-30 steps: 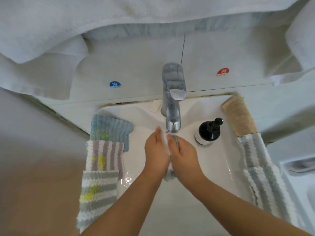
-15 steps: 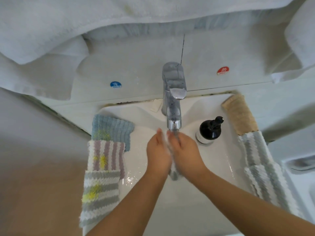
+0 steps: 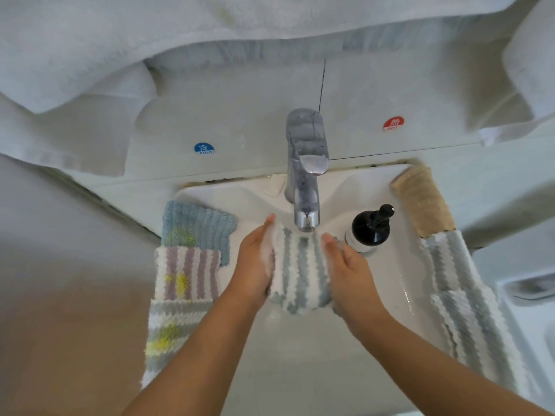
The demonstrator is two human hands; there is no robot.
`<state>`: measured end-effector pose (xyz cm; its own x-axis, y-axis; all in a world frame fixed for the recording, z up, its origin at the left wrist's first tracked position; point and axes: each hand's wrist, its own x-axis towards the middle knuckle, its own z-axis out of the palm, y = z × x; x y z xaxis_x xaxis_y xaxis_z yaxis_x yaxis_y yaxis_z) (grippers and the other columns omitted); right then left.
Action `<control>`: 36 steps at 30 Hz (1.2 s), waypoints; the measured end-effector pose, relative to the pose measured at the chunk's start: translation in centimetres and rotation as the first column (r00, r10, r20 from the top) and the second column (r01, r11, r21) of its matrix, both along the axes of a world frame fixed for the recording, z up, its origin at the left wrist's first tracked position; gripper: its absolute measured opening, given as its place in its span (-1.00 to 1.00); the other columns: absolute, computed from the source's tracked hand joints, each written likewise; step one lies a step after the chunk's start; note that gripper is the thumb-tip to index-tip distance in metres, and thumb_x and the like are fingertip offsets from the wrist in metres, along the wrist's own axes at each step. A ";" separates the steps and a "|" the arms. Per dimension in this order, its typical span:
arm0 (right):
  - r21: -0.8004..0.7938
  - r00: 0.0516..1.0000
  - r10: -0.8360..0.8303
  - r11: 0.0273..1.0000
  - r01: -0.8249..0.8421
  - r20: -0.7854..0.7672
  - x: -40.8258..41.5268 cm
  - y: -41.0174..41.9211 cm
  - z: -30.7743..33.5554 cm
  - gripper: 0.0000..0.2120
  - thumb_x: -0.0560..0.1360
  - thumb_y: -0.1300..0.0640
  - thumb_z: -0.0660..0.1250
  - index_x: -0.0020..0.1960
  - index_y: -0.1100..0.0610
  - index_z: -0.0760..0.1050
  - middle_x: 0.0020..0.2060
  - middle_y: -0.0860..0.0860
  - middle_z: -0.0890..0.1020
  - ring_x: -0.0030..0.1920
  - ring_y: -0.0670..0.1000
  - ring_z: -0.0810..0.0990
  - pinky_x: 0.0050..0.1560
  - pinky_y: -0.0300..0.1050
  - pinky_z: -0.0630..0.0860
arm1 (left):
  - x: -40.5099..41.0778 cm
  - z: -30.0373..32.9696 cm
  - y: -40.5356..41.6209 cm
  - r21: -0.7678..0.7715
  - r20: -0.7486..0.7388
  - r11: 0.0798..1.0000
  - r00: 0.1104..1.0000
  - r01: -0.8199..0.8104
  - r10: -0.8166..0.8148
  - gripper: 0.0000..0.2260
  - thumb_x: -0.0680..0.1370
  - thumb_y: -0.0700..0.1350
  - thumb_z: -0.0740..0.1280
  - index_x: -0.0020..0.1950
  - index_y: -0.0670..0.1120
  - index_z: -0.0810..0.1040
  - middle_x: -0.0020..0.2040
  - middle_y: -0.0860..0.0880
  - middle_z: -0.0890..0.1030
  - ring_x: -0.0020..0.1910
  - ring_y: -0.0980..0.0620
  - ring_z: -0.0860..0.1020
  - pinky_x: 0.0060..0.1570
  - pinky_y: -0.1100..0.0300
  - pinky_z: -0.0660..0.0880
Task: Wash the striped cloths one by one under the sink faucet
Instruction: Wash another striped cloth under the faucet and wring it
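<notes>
Sink (image 3: 390, 280): my left hand (image 3: 255, 265) and right hand (image 3: 348, 265) grip a striped cloth (image 3: 300, 271) under the faucet (image 3: 304, 175); fingertips hidden.

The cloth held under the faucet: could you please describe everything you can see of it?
The striped cloth looks like fluffy, ribbed fabric in white and grey-blue stripes. It is spread open over the sink, just below the faucet spout. The left hand and right hand hold its two sides; suds show at its left edge.
</notes>
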<state>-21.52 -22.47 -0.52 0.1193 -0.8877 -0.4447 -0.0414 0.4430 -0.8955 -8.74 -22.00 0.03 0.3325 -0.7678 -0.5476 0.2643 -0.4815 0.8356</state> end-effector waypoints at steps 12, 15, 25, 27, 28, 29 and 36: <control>-0.018 0.988 0.037 0.999 -0.040 -0.148 -1.7 -1.3 -0.2 -0.63 0.60 -0.04 0.22 -0.25 0.20 0.36 -0.50 -0.07 0.39 -0.51 -0.09 0.34 -0.52 -0.30 0.32 | 5.0 -0.3 3.0 -0.156 -0.170 0.934 0.923 0.321 -0.345 -0.39 0.37 -0.45 0.42 0.34 -0.03 0.43 0.22 -0.12 0.60 0.13 -0.05 0.63 0.05 0.10 0.61; -0.016 0.986 0.031 0.999 -0.034 -0.162 -1.8 -1.5 -0.1 -0.74 0.59 0.03 0.27 -0.24 0.09 0.43 -0.48 -0.16 0.51 -0.50 -0.23 0.47 -0.46 -0.42 0.37 | 5.1 0.4 3.4 -0.220 -0.134 0.891 0.893 0.396 -0.430 -0.27 0.47 -0.53 0.28 0.43 0.18 0.36 0.19 0.17 0.62 0.12 0.21 0.61 -0.01 0.30 0.58; -0.331 0.954 0.032 0.934 -0.134 -0.297 -2.5 -0.8 4.4 -0.85 0.62 0.09 0.17 0.08 -0.06 0.50 -0.05 -0.19 0.57 -0.09 -0.34 0.53 -0.12 -0.48 0.40 | 5.2 -0.1 3.5 -0.289 -0.351 0.913 0.855 0.288 -0.381 -0.35 0.39 -0.41 0.28 0.38 0.11 0.47 0.27 -0.17 0.59 0.23 -0.18 0.57 0.10 0.03 0.58; -0.341 0.985 -0.038 0.940 -0.021 -0.167 -2.2 -2.0 6.7 -0.80 0.63 0.08 0.14 -0.08 0.00 0.51 -0.22 -0.10 0.62 -0.24 -0.14 0.60 -0.25 -0.28 0.46 | 5.0 -0.4 3.5 -0.283 -0.369 0.919 0.853 0.275 -0.369 -0.35 0.39 -0.40 0.28 0.40 0.10 0.45 0.29 -0.20 0.57 0.26 -0.21 0.55 0.16 -0.02 0.56; -0.278 0.996 0.008 0.960 -0.033 -0.088 -1.8 -2.8 7.9 -0.74 0.64 0.04 0.12 -0.13 0.06 0.50 -0.32 -0.04 0.62 -0.35 -0.05 0.59 -0.38 -0.23 0.45 | 4.8 -0.5 3.4 -0.277 -0.377 0.922 0.852 0.270 -0.363 -0.35 0.39 -0.40 0.28 0.41 0.09 0.45 0.30 -0.21 0.56 0.26 -0.22 0.54 0.19 -0.04 0.54; -0.197 0.995 0.096 0.975 -0.100 -0.031 -1.4 -3.5 9.0 -0.66 0.65 -0.02 0.09 -0.15 0.11 0.50 -0.39 0.00 0.61 -0.44 -0.01 0.55 -0.49 -0.22 0.40 | 4.6 -0.6 3.4 -0.271 -0.380 0.925 0.853 0.267 -0.358 -0.35 0.39 -0.40 0.29 0.42 0.08 0.45 0.30 -0.22 0.55 0.26 -0.23 0.54 0.21 -0.06 0.53; -0.035 0.945 0.326 0.945 -0.325 0.023 0.8 -5.5 12.5 -0.61 0.67 -0.01 0.06 -0.24 0.12 0.43 -0.51 -0.02 0.50 -0.58 -0.08 0.34 -0.61 -0.30 0.22 | 3.8 -1.4 3.1 -0.251 -0.392 0.933 0.854 0.259 -0.343 -0.32 0.39 -0.39 0.30 0.48 0.02 0.36 0.35 -0.23 0.51 0.33 -0.25 0.48 0.34 -0.20 0.38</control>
